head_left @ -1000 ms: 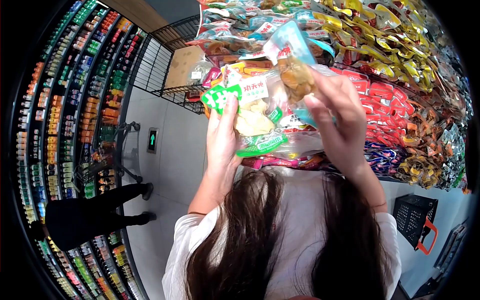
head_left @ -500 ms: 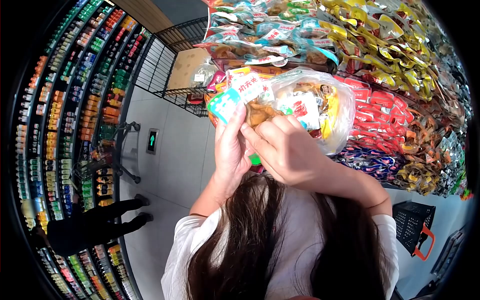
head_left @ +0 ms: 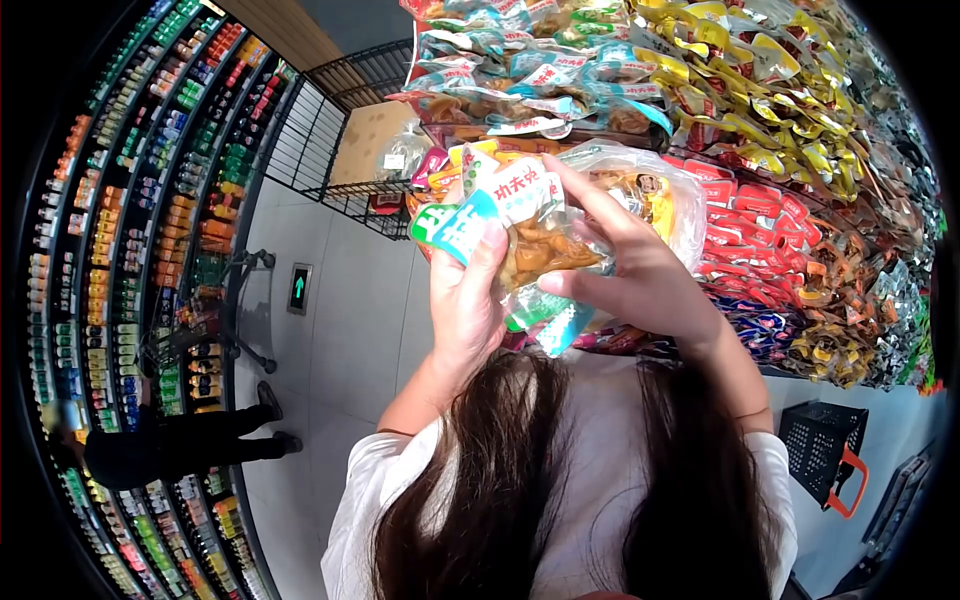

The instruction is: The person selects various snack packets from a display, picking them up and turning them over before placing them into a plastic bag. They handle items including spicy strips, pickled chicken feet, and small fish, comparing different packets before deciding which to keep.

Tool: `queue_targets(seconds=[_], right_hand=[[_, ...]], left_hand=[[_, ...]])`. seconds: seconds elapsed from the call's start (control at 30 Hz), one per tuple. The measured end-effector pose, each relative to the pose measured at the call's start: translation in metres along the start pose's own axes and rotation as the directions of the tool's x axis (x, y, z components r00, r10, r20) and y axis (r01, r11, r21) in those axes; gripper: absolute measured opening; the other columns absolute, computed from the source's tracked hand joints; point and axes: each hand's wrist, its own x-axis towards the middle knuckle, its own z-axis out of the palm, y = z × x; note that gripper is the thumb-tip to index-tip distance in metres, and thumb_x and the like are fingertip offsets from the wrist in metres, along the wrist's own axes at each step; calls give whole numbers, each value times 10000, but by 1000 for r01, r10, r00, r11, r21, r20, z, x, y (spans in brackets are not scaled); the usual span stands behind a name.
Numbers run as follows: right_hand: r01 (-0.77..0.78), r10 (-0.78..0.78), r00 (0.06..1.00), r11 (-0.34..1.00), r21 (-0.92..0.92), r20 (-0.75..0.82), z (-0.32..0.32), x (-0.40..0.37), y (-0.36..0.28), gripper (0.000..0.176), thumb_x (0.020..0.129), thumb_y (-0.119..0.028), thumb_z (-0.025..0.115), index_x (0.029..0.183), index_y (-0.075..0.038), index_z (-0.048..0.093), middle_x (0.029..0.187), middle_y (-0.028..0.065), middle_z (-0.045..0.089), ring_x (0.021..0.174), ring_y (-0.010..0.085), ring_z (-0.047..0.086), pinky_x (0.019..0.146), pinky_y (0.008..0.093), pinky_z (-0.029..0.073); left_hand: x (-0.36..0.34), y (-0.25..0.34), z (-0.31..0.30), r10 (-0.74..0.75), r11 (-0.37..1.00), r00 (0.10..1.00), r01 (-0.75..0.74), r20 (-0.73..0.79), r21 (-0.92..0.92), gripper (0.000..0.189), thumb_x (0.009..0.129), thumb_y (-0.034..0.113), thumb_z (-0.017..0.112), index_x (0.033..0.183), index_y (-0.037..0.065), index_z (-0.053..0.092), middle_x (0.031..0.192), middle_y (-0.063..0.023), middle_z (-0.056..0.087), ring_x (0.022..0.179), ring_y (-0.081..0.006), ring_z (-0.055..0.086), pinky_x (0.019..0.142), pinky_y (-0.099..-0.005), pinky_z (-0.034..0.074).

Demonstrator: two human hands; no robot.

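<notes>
While the left hand (head_left: pixel 465 305) is pinching the mouth of the clear bag (head_left: pixel 685 205) together with a green-white packet (head_left: pixel 452 225), the right hand (head_left: pixel 655 285) is closing its fingers around a brown snack packet (head_left: pixel 545 250) just before the heaped display (head_left: pixel 790 120). Other packets are already sitting inside the bag, and the aisle floor (head_left: pixel 340 300) is lying open leftward.
</notes>
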Motion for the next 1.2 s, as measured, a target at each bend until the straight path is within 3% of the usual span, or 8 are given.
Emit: queue_targets(seconds=[0.23, 0.43, 0.6, 0.67, 0.73, 0.97, 1.13, 1.2], right_hand=[[66, -70, 997, 990, -121, -27, 3, 7, -12, 861, 635, -105, 772, 1363, -52, 317, 1283, 92, 444, 1189, 172, 409, 981, 307, 337], [-59, 70, 997, 970, 238, -36, 10, 4, -12, 810, 578, -86, 811, 1264, -64, 381, 1196, 55, 479, 1130, 136, 440, 957, 303, 367], [72, 11, 938, 971, 226, -345, -21, 7, -10, 674, 619, -114, 807, 1171, -19, 432, 1095, 82, 563, 994, 170, 557, 881, 307, 441], [168, -25, 891, 945, 280, -452, -43, 5, -11, 647, 641, -60, 780, 1182, -17, 428, 1107, 100, 558, 999, 183, 562, 885, 318, 451], [127, 35, 904, 930, 345, -426, -61, -1, -15, 640, 650, -22, 757, 1196, -11, 425, 1117, 103, 555, 1018, 194, 554, 896, 325, 448], [-31, 32, 998, 999, 18, -56, -51, 10, -6, 704, 587, -50, 774, 1211, -21, 450, 1159, 51, 516, 1095, 138, 474, 964, 290, 354], [-40, 53, 986, 995, -89, 157, -62, 18, -3, 635, 606, -94, 771, 1164, -26, 476, 1152, 53, 517, 1094, 144, 470, 960, 297, 356], [25, 31, 972, 973, -231, 235, -65, 19, -2, 624, 597, -120, 765, 1146, -23, 485, 1103, 93, 547, 1047, 190, 519, 926, 310, 389]], left_hand=[[-1, 1, 10, 101, 991, 994, -104, 38, 89, 468, 897, 160, 537, 1296, -4, 352, 1194, -121, 520, 1077, -198, 524, 934, -339, 414], [3, 7, 19, 214, 936, 956, -259, 201, 236, 529, 908, 255, 491, 1337, -1, 315, 1373, -165, 342, 1252, -241, 362, 1034, -385, 293], [8, 15, 40, 372, 837, 925, -372, 82, 401, 722, 844, 465, 495, 1356, 15, 258, 1402, -167, 298, 1299, -265, 292, 1057, -415, 216], [13, 21, 25, 449, 698, 887, -425, 110, 577, 577, 829, 377, 556, 1281, 46, 418, 1387, -170, 317, 1303, -278, 283, 1060, -420, 203], [18, 31, -31, 80, 245, 904, -426, 419, 871, 374, 786, 278, 628, 1116, 105, 593, 1393, -203, 298, 1306, -319, 265, 1040, -432, 221], [6, 13, -12, -12, -20, 942, -334, 334, 942, 585, 689, 317, 741, 1196, 103, 542, 1298, -243, 398, 1228, -381, 362, 956, -437, 362], [32, 11, -34, -12, 135, 957, -286, 290, 949, 703, 767, 192, 671, 1359, 79, 308, 1069, -169, 565, 873, -252, 586, 808, -337, 448], [38, 12, -41, -203, 748, 953, 2, 226, 663, 576, 815, 80, 581, 1338, 51, 341, 948, -80, 602, 753, -124, 556, 725, -261, 449]])
